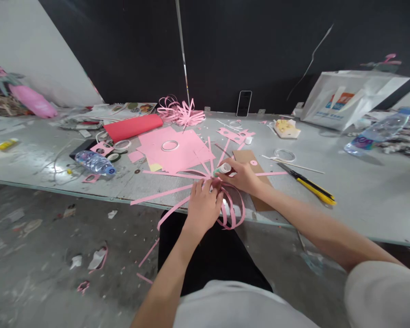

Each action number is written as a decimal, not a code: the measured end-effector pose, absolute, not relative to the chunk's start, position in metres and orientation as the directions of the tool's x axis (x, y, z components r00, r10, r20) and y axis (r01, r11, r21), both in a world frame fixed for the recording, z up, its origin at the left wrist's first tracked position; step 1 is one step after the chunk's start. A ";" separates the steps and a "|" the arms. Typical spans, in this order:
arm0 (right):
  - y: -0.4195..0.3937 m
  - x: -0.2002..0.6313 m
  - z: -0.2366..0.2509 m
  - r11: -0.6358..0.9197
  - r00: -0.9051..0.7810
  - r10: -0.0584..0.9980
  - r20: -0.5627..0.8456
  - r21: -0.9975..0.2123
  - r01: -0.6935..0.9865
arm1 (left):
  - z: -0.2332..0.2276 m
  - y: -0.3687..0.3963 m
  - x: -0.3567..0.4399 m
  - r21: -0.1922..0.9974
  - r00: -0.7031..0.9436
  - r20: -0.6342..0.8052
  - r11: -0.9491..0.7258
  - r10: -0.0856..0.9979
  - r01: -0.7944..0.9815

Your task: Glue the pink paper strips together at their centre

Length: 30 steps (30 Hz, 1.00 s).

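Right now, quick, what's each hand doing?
Left hand: on the pink paper strips; can't tell if it's gripping.
Right hand: closed, holding a glue stick.

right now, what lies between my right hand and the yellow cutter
In the head view, brown cardboard lies between your right hand and the yellow cutter, with a pink strip reaching past its edge toward the cutter.

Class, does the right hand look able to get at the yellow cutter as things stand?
Probably yes: the yellow cutter lies uncovered on the table, though the right hand would likely first have to release its small tube.
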State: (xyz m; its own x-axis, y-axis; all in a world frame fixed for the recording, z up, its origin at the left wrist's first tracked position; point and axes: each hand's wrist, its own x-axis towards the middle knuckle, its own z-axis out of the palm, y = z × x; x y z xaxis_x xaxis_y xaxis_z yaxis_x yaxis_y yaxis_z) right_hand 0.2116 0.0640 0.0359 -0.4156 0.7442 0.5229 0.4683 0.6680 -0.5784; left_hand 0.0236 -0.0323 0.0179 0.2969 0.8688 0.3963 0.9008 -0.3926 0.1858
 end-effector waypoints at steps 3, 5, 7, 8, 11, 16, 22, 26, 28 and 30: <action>0.063 0.212 0.036 0.674 -0.431 0.739 0.519 -0.561 0.481 | 0.018 -0.032 0.024 0.189 0.298 0.396 -0.395 0.868 0.899; 0.063 0.211 0.037 0.671 -0.435 0.741 0.511 -0.564 0.481 | 0.018 -0.032 0.023 0.190 0.302 0.391 -0.397 0.870 0.898; 0.063 0.210 0.037 0.669 -0.440 0.743 0.503 -0.568 0.480 | 0.018 -0.031 0.023 0.190 0.306 0.383 -0.398 0.872 0.897; 0.063 0.210 0.037 0.666 -0.438 0.746 0.502 -0.570 0.481 | 0.017 -0.031 0.023 0.190 0.308 0.380 -0.399 0.872 0.897; 0.063 0.207 0.036 0.654 -0.423 0.756 0.499 -0.591 0.472 | 0.017 -0.030 0.022 0.189 0.311 0.387 -0.404 0.868 0.895; 0.066 0.205 0.036 0.633 -0.407 0.773 0.486 -0.633 0.446 | 0.017 -0.029 0.022 0.177 0.320 0.396 -0.414 0.861 0.893; 0.068 0.202 0.036 0.631 -0.400 0.776 0.489 -0.623 0.462 | 0.018 -0.030 0.022 0.155 0.318 0.383 -0.399 0.867 0.904; 0.069 0.201 0.036 0.618 -0.400 0.786 0.472 -0.618 0.486 | 0.017 -0.030 0.023 0.151 0.301 0.399 -0.386 0.866 0.910; 0.069 0.201 0.036 0.633 -0.417 0.773 0.478 -0.612 0.474 | 0.016 -0.030 0.023 0.150 0.287 0.402 -0.372 0.869 0.916; 0.069 0.200 0.037 0.645 -0.425 0.764 0.486 -0.604 0.469 | 0.015 -0.030 0.023 0.147 0.279 0.390 -0.358 0.878 0.922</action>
